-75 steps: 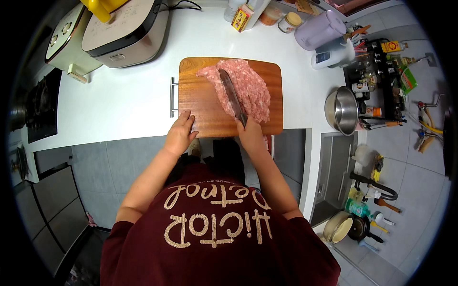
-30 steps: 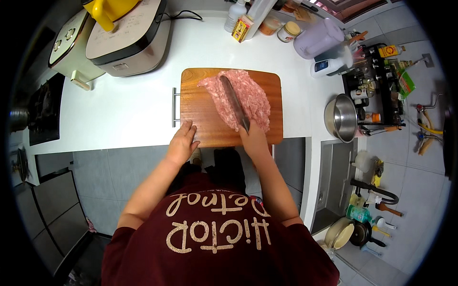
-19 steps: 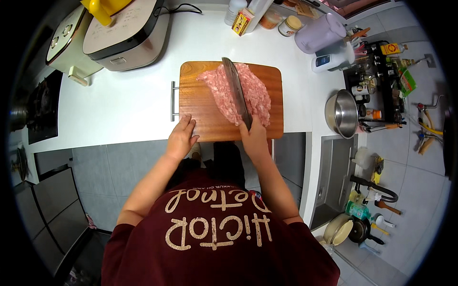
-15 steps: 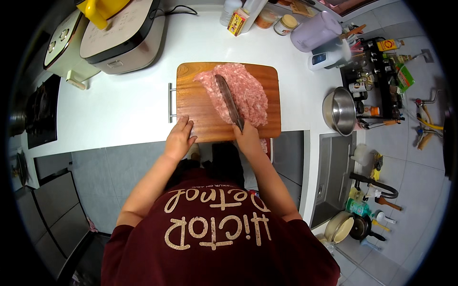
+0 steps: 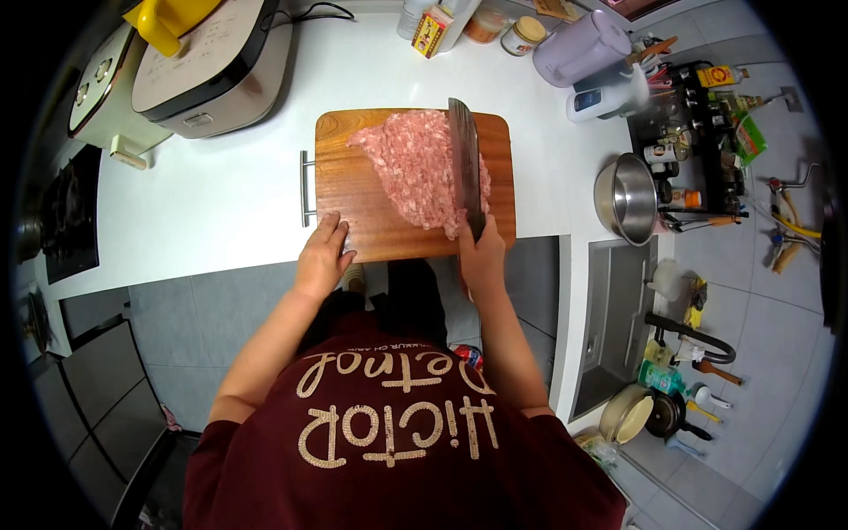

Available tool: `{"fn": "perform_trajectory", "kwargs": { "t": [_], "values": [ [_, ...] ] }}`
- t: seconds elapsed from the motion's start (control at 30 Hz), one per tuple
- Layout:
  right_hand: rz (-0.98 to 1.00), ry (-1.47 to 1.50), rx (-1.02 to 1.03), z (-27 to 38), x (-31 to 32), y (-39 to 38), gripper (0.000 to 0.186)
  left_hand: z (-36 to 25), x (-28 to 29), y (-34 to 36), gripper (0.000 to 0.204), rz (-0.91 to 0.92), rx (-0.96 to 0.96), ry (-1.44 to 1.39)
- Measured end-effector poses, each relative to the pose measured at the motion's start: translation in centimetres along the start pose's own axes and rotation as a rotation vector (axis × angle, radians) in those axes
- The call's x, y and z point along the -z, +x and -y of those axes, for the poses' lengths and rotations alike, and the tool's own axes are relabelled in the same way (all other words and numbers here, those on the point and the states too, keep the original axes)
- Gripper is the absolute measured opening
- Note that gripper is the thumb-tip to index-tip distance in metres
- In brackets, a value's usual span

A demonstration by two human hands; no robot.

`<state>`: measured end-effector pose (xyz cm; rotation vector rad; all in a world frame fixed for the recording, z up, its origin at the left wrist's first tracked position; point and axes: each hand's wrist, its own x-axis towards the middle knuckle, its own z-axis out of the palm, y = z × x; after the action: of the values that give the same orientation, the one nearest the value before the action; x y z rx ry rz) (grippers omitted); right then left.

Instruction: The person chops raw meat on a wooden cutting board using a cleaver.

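Note:
A layer of pink minced meat (image 5: 415,172) spreads over a wooden cutting board (image 5: 362,234) at the counter's front edge. My right hand (image 5: 483,256) is closed round the handle of a cleaver (image 5: 465,159), whose dark broad blade points away from me. The blade is over the right part of the mince, and a narrow strip of meat shows to its right. Whether the edge touches the wood is hidden. My left hand (image 5: 321,261) rests on the board's near left corner, fingers stretched out and holding nothing.
A metal handle (image 5: 306,187) projects from the board's left side. Left stand a rice cooker (image 5: 208,71) and a cooktop (image 5: 75,212). Toward the right are a steel bowl (image 5: 629,201), a lilac pitcher (image 5: 583,49) and a sink (image 5: 609,327). Jars (image 5: 524,35) line the back.
The cleaver has moved right across the mince and turned more upright, showing a broader blade face. My right hand went right with it. My left hand stays on the board.

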<state>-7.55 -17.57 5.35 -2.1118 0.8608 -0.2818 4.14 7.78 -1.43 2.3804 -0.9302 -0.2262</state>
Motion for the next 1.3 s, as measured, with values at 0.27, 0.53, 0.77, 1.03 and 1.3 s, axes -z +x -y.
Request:
{"fn": "perform_trajectory", "kwargs": {
  "t": [0.27,0.53,0.77,1.03,1.3],
  "values": [
    [0.152,-0.075,-0.074,0.2,0.1,0.3,0.038,0.0,-0.3,-0.5,0.055,0.004,0.010,-0.006],
    [0.107,-0.010,0.107,1.6,-0.7,0.4,0.034,0.0,-0.3,-1.0,0.056,-0.005,0.012,-0.028],
    [0.162,-0.169,0.056,0.4,-1.8,1.2,0.035,0.4,-0.2,0.0,0.054,-0.011,-0.019,-0.010],
    [0.230,-0.168,0.036,-0.2,-3.2,0.9,0.034,0.4,-0.1,0.0,0.053,-0.012,-0.016,-0.023],
    [0.404,0.079,0.129,5.7,-7.5,-1.6,0.038,0.5,-0.3,-0.3,0.052,-0.036,-0.035,-0.033]
  ]
}}
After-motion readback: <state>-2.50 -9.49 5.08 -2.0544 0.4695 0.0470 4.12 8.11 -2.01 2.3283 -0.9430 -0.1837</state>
